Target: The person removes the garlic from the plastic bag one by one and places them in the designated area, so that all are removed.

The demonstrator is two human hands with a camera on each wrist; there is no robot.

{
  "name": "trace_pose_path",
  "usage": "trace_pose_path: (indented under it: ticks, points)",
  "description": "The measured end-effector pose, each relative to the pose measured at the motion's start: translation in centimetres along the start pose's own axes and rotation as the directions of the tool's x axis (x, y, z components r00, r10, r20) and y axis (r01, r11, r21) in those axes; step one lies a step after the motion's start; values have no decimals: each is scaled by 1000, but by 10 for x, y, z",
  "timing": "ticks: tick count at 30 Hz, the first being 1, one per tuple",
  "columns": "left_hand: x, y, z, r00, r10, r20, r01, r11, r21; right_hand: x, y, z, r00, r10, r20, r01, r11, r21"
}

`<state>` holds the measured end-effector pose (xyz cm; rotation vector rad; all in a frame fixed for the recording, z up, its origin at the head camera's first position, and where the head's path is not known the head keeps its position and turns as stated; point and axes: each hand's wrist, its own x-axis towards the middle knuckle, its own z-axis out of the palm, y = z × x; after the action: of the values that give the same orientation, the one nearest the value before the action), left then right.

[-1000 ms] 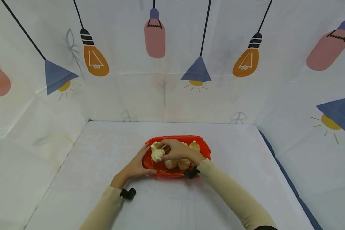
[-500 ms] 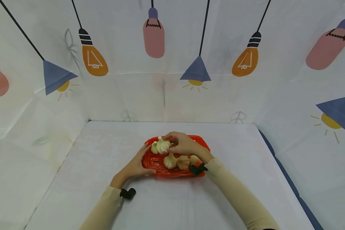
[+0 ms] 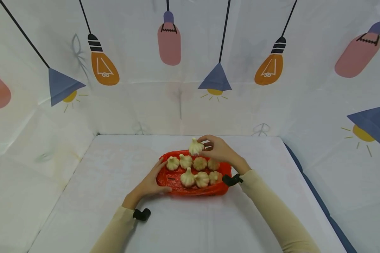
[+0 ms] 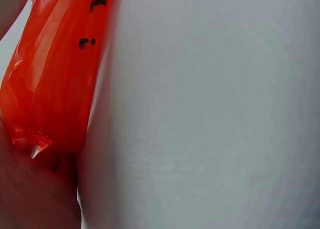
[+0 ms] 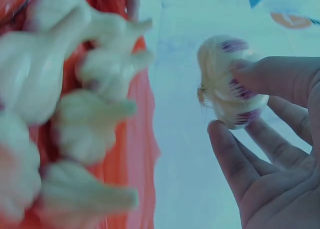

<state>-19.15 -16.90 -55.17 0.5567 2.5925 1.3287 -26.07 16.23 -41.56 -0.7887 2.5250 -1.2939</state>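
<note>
A red plastic-covered tray [image 3: 174,182] sits on the table with several whole garlic bulbs [image 3: 187,177] in two rows. My left hand [image 3: 148,182] holds the tray's left end, thumb at the front side and fingers at the back. The left wrist view shows the palm against the shiny red wrapping [image 4: 55,89]. Just beyond the tray's back edge, my right hand [image 3: 220,149] pinches one garlic bulb [image 3: 195,147]. In the right wrist view that purple-streaked bulb [image 5: 225,81] is between thumb and fingertips, stem side hidden.
A white table [image 3: 120,154] extends around the tray. Behind it and at the sides hang white sheets [image 3: 139,105] printed with lamps. A dark blue strip [image 3: 316,196] runs along the table's right edge. Black wrist devices [image 3: 141,214] are on both cuffs.
My right hand has lifted a garlic bulb from the tray's left part and carried it back and right, past the back edge, uncovering the back row. The left hand stays put.
</note>
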Motion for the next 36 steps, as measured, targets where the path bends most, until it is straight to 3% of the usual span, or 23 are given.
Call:
trace_pose_path:
  ticks: [17,28,36]
  points:
    - [-1,2,0,1000,-6,3,6,1000,15,-36,33,-46,973,85,-213,-97,994,-47]
    - [-1,1,0,1000,-8,5,7,1000,24,-53,71,-55,945,160,-286,-163,987,14]
    - [0,-1,0,1000,-11,8,11,1000,22,-64,92,-56,929,194,-317,-207,978,-7]
